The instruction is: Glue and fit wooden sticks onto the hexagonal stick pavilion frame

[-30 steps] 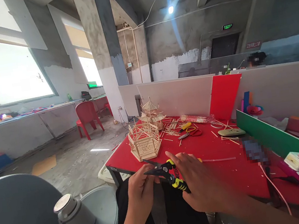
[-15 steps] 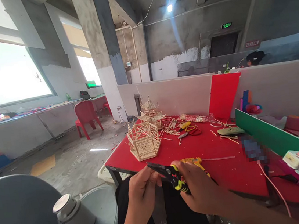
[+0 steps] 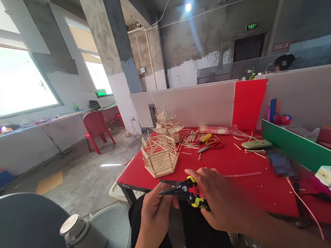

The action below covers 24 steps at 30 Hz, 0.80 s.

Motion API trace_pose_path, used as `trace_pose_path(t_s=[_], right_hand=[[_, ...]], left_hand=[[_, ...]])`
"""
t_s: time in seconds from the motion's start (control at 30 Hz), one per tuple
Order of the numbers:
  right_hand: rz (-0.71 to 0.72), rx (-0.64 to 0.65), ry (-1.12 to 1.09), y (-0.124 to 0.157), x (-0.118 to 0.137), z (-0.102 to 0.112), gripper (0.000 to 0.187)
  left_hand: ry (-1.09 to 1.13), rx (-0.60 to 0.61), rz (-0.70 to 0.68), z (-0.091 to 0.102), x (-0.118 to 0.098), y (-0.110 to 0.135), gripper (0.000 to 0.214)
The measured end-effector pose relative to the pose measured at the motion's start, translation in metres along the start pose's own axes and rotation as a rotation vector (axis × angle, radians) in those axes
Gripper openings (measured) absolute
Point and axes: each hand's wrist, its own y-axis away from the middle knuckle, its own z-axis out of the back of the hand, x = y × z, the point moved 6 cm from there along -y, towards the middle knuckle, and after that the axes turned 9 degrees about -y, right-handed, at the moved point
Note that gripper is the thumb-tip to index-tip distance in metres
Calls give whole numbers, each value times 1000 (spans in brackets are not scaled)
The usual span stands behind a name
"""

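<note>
In the head view my right hand (image 3: pixel 217 198) is wrapped round the black and yellow-green handles of a pair of snips (image 3: pixel 192 192). Their dark blades are parted and point left, to the fingertips of my left hand (image 3: pixel 155 209). Those fingers are pinched together close to the blades; what they hold, if anything, is too small or hidden to make out. Just beyond my hands, an open hexagonal frame of thin wooden sticks (image 3: pixel 160 157) stands on the red table (image 3: pixel 242 191). Behind it rises a stick pagoda model (image 3: pixel 168 125) with tiered roofs.
Scissors (image 3: pixel 210 146), a yellow-handled tool (image 3: pixel 205 138) and loose sticks (image 3: pixel 189 138) lie at the table's back. A green case (image 3: pixel 256 144) rests farther right, by a green board (image 3: pixel 314 156) and a charger (image 3: pixel 330 177). A white jug (image 3: pixel 84 236) stands on a grey chair to the left.
The snips' blades have gone from nearly closed to parted, and my right hand's grip has loosened. My right hand now covers the yellow glue gun. My left hand stays nearly in place.
</note>
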Motion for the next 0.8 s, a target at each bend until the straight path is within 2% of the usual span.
trace_pose_path(t_s=[0.2, 0.33, 0.4, 0.5, 0.8], right_hand=[[-2, 34, -20, 0, -18, -8, 70], [34, -26, -41, 1, -25, -1, 85], [11, -54, -27, 1, -28, 3, 93], [4, -48, -2, -1, -29, 6, 94], [40, -39, 65, -8, -23, 5, 92]], left_hand=[[282, 29, 219, -13, 20, 2, 42], [410, 64, 317, -18, 26, -1, 30], [425, 92, 315, -19, 26, -4, 28], [413, 113, 298, -18, 26, -7, 26], [430, 60, 343, -15, 28, -4, 34]])
